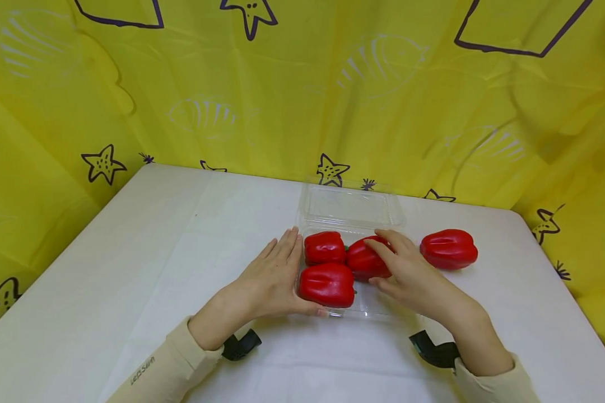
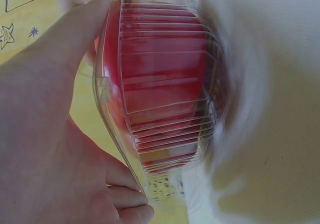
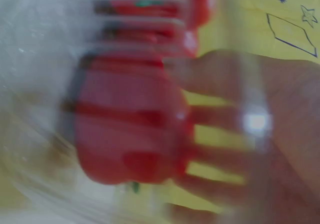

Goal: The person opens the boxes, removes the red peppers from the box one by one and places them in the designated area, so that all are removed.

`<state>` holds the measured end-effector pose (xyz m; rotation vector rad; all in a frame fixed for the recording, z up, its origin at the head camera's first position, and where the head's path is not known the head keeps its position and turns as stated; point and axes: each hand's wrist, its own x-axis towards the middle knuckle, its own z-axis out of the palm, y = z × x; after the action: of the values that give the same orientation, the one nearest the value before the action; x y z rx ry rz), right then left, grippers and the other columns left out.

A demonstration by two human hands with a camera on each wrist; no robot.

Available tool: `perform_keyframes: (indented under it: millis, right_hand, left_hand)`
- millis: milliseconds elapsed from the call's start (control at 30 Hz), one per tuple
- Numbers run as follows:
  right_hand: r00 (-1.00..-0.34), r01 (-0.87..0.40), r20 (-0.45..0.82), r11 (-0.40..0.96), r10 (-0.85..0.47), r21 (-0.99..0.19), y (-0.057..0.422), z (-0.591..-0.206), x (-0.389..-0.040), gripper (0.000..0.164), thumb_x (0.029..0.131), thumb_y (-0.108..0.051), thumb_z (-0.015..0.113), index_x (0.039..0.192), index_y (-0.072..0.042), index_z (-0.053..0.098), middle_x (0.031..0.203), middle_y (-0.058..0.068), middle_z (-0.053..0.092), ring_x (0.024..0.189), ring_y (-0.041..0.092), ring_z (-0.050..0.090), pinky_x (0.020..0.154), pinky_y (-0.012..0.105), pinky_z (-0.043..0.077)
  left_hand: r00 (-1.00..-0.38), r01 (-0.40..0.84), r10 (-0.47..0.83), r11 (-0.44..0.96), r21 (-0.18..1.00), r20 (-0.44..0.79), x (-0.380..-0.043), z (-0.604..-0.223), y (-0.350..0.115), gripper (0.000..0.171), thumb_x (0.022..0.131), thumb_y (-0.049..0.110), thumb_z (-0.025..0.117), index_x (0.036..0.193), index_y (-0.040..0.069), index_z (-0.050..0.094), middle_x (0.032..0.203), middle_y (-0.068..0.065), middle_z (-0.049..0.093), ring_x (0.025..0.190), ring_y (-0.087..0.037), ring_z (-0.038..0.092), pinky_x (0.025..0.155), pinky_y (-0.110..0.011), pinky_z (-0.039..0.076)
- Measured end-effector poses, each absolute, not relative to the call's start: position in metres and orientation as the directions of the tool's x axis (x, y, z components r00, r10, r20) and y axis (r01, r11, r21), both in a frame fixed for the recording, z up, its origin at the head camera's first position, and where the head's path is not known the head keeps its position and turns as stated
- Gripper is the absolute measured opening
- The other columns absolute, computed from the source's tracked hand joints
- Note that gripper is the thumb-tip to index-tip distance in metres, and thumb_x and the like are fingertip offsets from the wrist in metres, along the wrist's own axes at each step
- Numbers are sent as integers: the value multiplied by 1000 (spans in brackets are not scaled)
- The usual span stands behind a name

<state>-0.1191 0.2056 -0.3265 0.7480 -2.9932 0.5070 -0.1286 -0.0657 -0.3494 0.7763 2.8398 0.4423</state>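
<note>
A clear plastic clamshell container (image 1: 378, 312) holds several red bell peppers. Two of them, an upper-left pepper (image 1: 324, 248) and a lower-left pepper (image 1: 327, 286), lie on its left side. My right hand (image 1: 413, 277) has its fingers curled over a third bell pepper (image 1: 361, 263) inside, right of those two; the right wrist view is blurred and shows this pepper (image 3: 130, 119) through the clear wall. With fairly straight fingers, my left hand (image 1: 269, 282) rests along the container's left side, its thumb at the front edge. The left wrist view shows the ribbed wall (image 2: 165, 84) beside that hand.
Another red bell pepper (image 1: 448, 249) lies on the white table (image 1: 181, 240), right of the container. The open lid (image 1: 350, 207) lies back towards the yellow patterned curtain (image 1: 302, 101), which surrounds the table's back and sides.
</note>
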Motion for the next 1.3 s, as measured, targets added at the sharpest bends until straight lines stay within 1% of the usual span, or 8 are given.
perform_keyframes:
  millis: [133,300,433,633,867,967,1133,1300]
  right_hand:
    - [-875,-482,116,828,-469,-287,201,-336,-123,66,80,-7,79,140,-4,52,146,23,42,135,44,38,100,61,49]
    - [-887,-458,96,839,-451,-294,197,-344,-126,76,77,-6,81,144,-7,47,151,21,37,137,43,35,97,61,51]
    - [-899,-432,74,851,-431,-299,194,-348,-127,80,76,-8,82,146,-10,45,154,21,33,140,43,31,98,61,50]
    - [-905,-421,80,858,-417,-295,192,-349,-126,73,78,-9,81,144,-11,49,153,21,34,140,41,32,97,60,51]
    - [-886,-463,134,837,-444,-291,195,-346,-127,68,78,-6,82,139,-9,54,143,19,45,132,37,41,93,54,55]
    - [-875,-485,156,825,-459,-291,198,-344,-128,65,78,-4,82,138,-7,56,138,20,49,129,37,44,92,54,56]
    - [-872,-489,153,819,-464,-300,202,-339,-128,64,79,-4,81,137,-7,56,138,21,49,129,39,44,93,54,56]
    - [-879,-477,152,816,-453,-327,208,-331,-127,66,77,-5,83,137,-10,56,138,18,49,128,37,45,88,52,58]
  left_hand:
    - [-851,470,519,822,321,-81,-129,-350,-66,130,67,79,67,158,1,16,167,-15,14,155,-30,13,124,-50,19]
    - [-851,468,518,821,327,-81,-128,-349,-66,130,67,79,68,158,1,16,167,-15,14,155,-30,13,124,-50,20]
    - [-852,469,518,820,329,-77,-128,-349,-65,130,67,78,68,158,1,16,167,-15,15,155,-30,14,124,-50,20]
    - [-853,467,516,820,330,-75,-128,-350,-65,130,67,79,68,158,1,16,166,-15,15,155,-29,13,124,-50,20]
    - [-854,462,514,822,333,-82,-129,-350,-65,130,67,78,68,158,1,16,167,-15,14,155,-29,12,124,-49,19]
    - [-855,459,512,823,335,-86,-129,-350,-65,130,67,78,69,158,1,16,167,-15,14,155,-29,12,124,-49,19]
    - [-854,456,511,823,338,-92,-129,-350,-65,130,67,78,68,158,1,15,167,-15,14,155,-29,12,124,-49,19]
    - [-855,453,510,823,343,-96,-128,-350,-65,130,67,78,69,158,1,15,167,-15,13,155,-29,11,125,-50,18]
